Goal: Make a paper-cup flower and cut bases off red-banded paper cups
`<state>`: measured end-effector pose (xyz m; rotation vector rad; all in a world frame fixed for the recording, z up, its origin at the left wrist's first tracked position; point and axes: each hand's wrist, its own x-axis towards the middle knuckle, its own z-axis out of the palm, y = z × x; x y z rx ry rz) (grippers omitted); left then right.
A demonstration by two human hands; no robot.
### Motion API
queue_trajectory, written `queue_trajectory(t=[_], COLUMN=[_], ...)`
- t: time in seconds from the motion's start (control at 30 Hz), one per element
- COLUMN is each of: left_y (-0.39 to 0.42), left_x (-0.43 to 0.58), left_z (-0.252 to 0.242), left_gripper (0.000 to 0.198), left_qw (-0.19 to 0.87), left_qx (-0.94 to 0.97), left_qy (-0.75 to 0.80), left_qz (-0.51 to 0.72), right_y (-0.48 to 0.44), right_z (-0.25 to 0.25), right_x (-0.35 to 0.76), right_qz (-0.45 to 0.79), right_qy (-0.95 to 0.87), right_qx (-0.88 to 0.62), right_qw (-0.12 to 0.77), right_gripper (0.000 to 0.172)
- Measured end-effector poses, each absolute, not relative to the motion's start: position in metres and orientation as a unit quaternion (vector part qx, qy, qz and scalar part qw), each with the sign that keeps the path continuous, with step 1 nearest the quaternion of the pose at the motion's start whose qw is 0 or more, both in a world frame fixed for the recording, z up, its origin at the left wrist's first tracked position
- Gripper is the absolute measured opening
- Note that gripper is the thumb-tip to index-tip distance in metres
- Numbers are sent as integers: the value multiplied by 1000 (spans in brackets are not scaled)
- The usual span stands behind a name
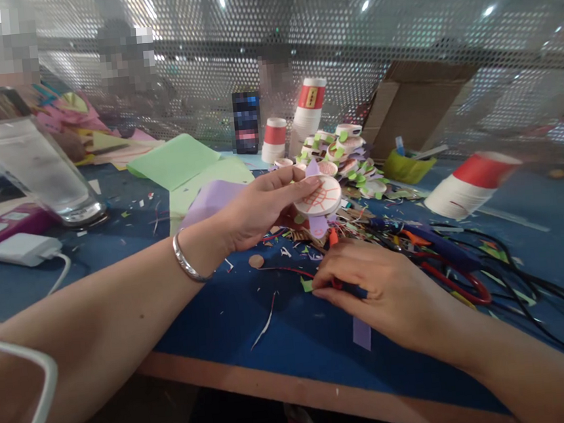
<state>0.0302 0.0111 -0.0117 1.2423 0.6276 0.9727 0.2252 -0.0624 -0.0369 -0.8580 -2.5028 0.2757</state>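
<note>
My left hand (pixel 266 206) holds up a paper-cup turtle (pixel 321 195): a round white cup base drawn with orange-red lines, with purple paper flaps at top and bottom. My right hand (pixel 372 282) is low over the blue table, its fingers closed together; what they grip, if anything, is hidden. A green paper scrap (pixel 307 284) lies by its fingertips, and a thin red wire (pixel 287 268) runs toward them from a small round disc (pixel 256 261). Orange-red bits show around the fingers. A purple paper strip (pixel 362 333) lies beneath the hand.
Similar cup pieces (pixel 351 159) are piled behind. Stacked paper cups (pixel 309 113), a phone (pixel 247 122) and coloured paper (pixel 179 161) stand or lie farther back. Blue-and-orange tool handles (pixel 443 247) and black cables (pixel 529 275) are at right; a water glass (pixel 46 166) is left.
</note>
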Motion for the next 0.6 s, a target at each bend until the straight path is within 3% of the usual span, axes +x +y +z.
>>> queue_trajectory(t=[0.6], left_y=[13], left_x=[28], left_z=[-13], left_gripper=[22], left_qw=[670], left_qx=[540], left_qy=[271], left_qz=[432], right_y=[-65], right_z=[-36], right_x=[225], right_qz=[163], right_qy=[-890], right_qx=[-355], right_qw=[233], right_gripper=[12])
